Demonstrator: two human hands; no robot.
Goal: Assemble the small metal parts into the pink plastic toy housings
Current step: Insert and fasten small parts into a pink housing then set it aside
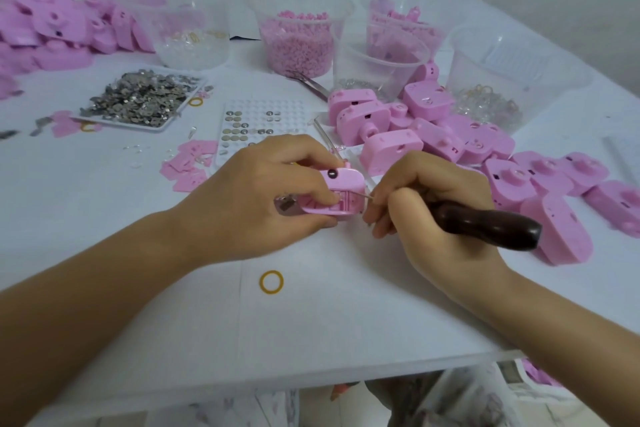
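- A shallow white tray (pixel 114 125) at the left holds a heap of small metal parts (pixel 142 99).
- The left hand (pixel 256 204) clasps a pink toy housing (pixel 341 196) between thumb and curled fingers, low over the white table (pixel 138 218) near the middle. A small metal piece seems tucked by the thumb, though blur leaves that unsure.
- A yellow rubber band (pixel 272 282) lies nearer the person.
- The right hand (pixel 436 215) is clenched around a dark-handled pointed tool (pixel 485 224), whose thin tip meets the housing's open side.
- A heap of pink housings (pixel 450 142) spreads along the right.
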